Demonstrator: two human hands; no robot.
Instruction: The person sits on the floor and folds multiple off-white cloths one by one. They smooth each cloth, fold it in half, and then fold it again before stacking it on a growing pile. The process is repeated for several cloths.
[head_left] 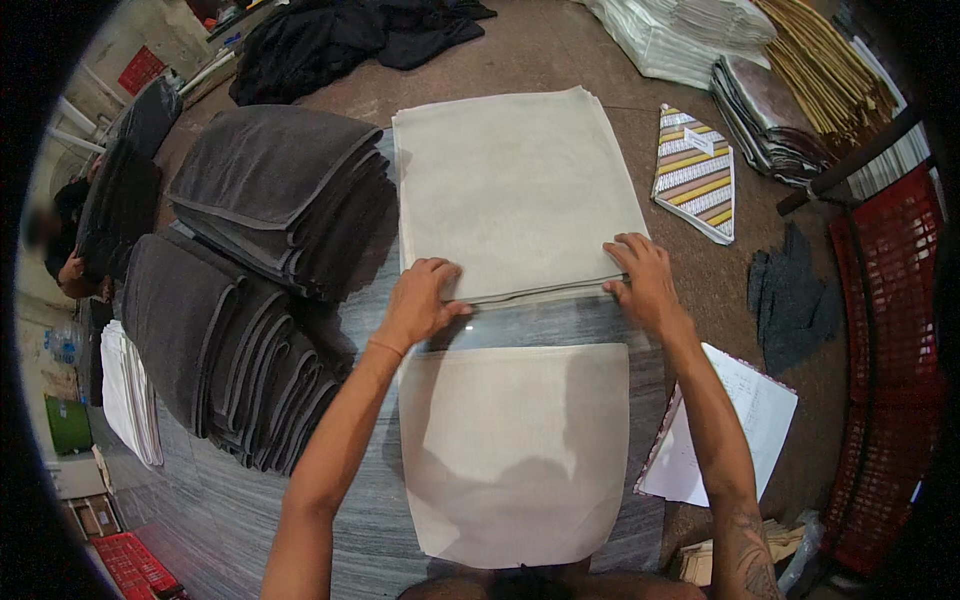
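Observation:
A stack of flat beige cloths [515, 185] lies on the table ahead of me. My left hand [422, 300] presses on the near left edge of the stack, fingers curled over the edge. On its near right corner my right hand [643, 282] rests, fingers spread. A single beige cloth [515, 450] lies flat closer to me, hanging over the table's near edge. A strip of grey streaked table [545, 325] shows between the two.
Two piles of folded dark grey towels [265, 195] stand at my left. A striped packet [696, 170], a dark rag [792, 300] and white paper sheets [740, 420] lie at right. Red crates [895, 330] stand far right. Another person [65, 250] works at far left.

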